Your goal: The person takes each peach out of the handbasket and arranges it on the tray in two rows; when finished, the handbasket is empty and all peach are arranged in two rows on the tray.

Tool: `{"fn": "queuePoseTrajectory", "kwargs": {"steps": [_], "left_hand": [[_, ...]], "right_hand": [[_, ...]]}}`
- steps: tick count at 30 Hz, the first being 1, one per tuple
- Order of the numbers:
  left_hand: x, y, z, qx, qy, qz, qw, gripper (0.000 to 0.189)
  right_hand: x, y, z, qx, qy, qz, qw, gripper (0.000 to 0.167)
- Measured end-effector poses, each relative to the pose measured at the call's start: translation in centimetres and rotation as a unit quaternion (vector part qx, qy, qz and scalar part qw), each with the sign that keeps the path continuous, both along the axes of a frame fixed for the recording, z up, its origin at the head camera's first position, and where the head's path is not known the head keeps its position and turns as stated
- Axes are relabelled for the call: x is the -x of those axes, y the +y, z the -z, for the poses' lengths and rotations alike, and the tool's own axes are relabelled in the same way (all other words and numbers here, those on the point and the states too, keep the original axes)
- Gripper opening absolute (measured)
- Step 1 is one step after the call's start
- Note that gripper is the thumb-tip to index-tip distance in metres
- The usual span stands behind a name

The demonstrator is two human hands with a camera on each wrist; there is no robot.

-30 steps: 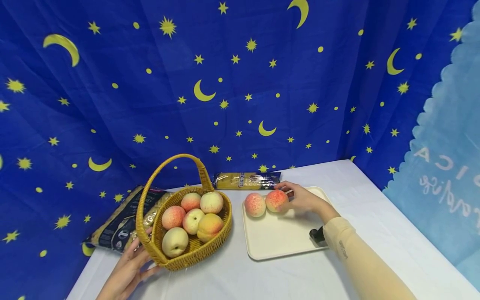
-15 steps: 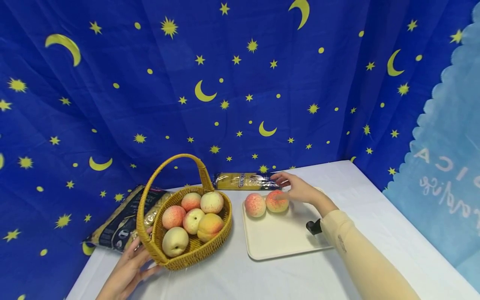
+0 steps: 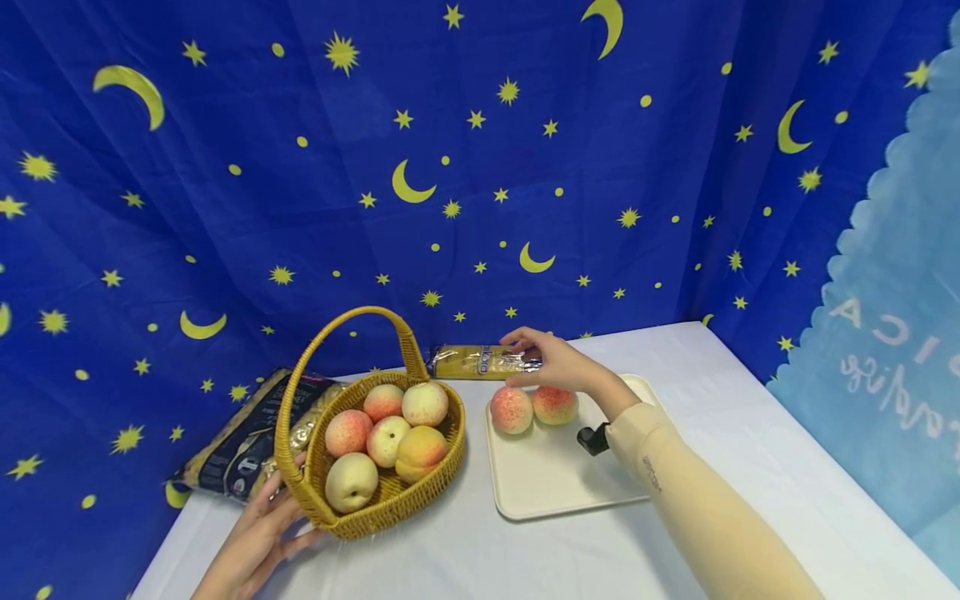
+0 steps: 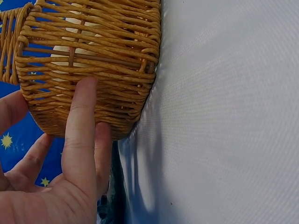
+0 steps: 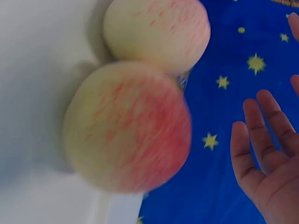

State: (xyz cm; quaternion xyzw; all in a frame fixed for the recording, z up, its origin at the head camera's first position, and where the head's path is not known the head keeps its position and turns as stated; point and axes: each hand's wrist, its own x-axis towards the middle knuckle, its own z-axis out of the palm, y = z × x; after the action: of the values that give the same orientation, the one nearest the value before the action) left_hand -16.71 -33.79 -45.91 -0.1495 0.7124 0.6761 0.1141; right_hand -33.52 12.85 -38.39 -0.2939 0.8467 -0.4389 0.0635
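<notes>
A wicker basket [image 3: 405,514] with a tall handle holds several peaches [image 3: 350,435], red-blushed and pale. My left hand [image 3: 255,533] touches the basket's near left side; in the left wrist view its thumb [image 4: 78,140] lies straight against the woven wall. On the cream tray [image 3: 536,492], two red-speckled peaches sit side by side: a left peach [image 3: 512,411] and a right peach [image 3: 557,408]. Just above and behind them hovers my right hand [image 3: 558,364], holding nothing. Its fingers are spread and loosely bent in the right wrist view, apart from the nearer peach [image 5: 128,128].
Behind the tray lies a long pasta packet [image 3: 468,362], partly covered by my right hand. A dark bag of pasta [image 3: 240,446] leans behind the basket at the left. A starry blue curtain [image 3: 480,167] hangs at the back of the white table [image 3: 750,433].
My right hand has left the right peach, rising and moving left above both peaches on the tray. The left hand and the basket have stayed put.
</notes>
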Motion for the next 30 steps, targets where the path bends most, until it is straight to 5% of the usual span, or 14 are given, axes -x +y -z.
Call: {"fn": "queuePoseTrajectory", "kwargs": {"steps": [15,30], "left_hand": [[0.0,-0.1,0.0,-0.004,0.001,0.003,1.0,0.073],[-0.1,-0.1,0.0,-0.006,0.0,0.001,1.0,0.075]], "right_hand": [[-0.2,-5.6,-0.8,-0.026,-0.043,-0.048,0.9976,0.065],[0.1,-9.1,-0.7,-0.047,-0.042,-0.089,0.994,0.063]]}}
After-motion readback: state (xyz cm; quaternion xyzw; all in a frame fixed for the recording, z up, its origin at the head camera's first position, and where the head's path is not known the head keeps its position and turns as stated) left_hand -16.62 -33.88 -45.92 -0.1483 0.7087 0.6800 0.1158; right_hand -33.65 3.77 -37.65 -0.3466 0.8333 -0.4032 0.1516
